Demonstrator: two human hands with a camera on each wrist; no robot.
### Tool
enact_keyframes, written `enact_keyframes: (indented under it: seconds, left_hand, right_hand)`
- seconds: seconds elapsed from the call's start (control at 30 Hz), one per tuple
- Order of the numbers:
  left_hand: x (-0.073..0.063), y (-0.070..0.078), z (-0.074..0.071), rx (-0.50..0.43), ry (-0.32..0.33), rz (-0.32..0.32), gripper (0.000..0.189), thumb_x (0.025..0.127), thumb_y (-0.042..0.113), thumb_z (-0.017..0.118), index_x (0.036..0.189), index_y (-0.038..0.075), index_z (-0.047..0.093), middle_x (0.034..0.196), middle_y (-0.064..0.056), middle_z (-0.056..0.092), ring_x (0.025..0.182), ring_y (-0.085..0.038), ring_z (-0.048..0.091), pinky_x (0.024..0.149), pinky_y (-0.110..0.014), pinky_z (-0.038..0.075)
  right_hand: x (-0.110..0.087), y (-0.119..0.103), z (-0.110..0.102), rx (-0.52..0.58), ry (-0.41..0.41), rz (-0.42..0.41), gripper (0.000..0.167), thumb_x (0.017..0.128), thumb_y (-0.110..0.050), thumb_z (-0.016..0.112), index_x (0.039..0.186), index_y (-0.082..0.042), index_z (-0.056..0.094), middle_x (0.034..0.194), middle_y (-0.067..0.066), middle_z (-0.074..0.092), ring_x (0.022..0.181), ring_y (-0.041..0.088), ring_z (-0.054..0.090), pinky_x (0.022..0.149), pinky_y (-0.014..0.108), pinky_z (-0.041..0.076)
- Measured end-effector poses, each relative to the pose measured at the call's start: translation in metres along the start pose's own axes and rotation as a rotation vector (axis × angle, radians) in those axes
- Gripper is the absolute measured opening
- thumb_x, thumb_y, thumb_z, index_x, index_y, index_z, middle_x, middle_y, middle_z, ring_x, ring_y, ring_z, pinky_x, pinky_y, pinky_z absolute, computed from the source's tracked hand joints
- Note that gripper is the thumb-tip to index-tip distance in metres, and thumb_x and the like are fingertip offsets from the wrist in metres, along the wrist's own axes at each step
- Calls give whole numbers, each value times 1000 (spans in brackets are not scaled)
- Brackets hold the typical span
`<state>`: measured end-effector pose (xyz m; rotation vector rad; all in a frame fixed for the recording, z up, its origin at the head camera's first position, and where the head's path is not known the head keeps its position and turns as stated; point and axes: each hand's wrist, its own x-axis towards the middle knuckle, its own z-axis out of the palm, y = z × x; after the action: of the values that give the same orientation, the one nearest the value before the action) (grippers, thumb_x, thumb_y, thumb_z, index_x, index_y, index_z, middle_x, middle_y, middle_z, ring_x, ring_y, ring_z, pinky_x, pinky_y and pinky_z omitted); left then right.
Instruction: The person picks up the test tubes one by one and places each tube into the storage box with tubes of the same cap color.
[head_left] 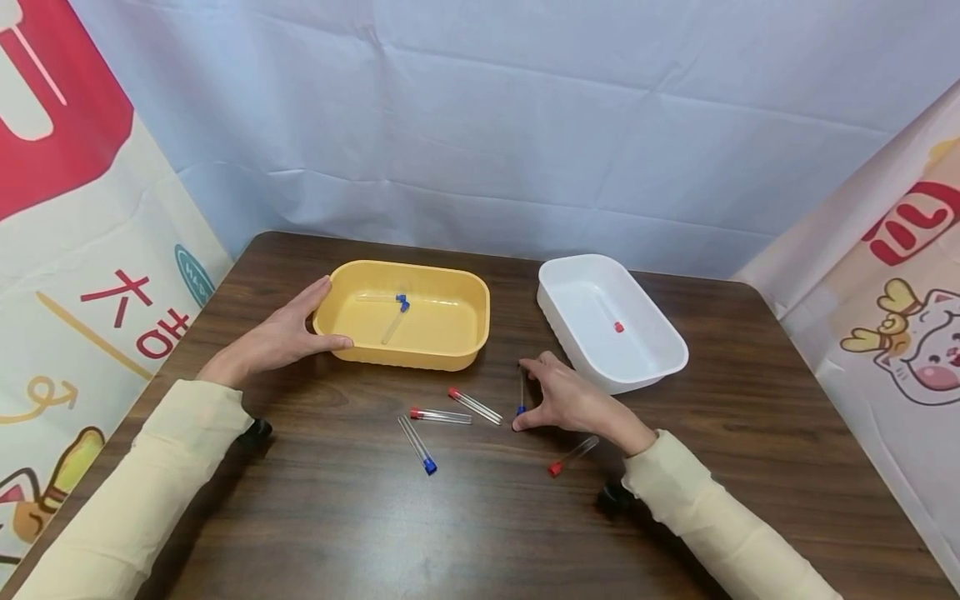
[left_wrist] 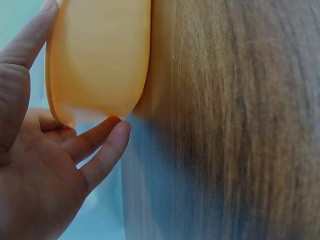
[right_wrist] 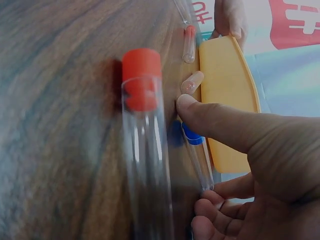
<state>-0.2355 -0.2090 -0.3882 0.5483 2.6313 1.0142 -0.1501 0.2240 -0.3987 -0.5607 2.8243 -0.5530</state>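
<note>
Head view: the right hand (head_left: 566, 398) pinches a blue-capped tube (right_wrist: 200, 159) by its ends, near the white tub (head_left: 592, 292); the left hand (head_left: 277, 340), spread wide, holds the left end of the yellow tub (head_left: 412, 358). Gentle, even pressure on both tube ends should help steady it.

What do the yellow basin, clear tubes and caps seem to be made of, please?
Yellow basin: probably plastic, glossy; glints show on its smooth inside. Clear tubes: glass or plastic, unclear which; shiny, transparent, streaked with reflections. Caps: likely smooth plastic, opaque, evenly coloured.
</note>
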Motion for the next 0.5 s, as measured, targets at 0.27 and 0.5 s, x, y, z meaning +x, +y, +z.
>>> enact_keyframes:
  seconds: [0.27, 0.5]
  left_hand:
    - [2, -1, 1, 5, -1, 5, 119, 90, 56, 76, 167, 10, -1, 173, -13, -1, 157, -37, 9, 121, -62, 16]
    - [3, -3, 2, 19, -1, -2, 119, 90, 59, 75, 167, 11, -2, 173, -12, -1, 157, -37, 9, 121, -63, 17]
  right_hand:
    - [2, -1, -1, -12, -18, 38, 98, 72, -37, 96, 144, 10, 50, 115, 14, 57, 101, 25, 59, 96, 42, 51]
    - [3, -2, -2, -29, -28, 43, 96, 72, -37, 95, 144, 10, 51, 115, 15, 57, 101, 26, 61, 96, 42, 51]
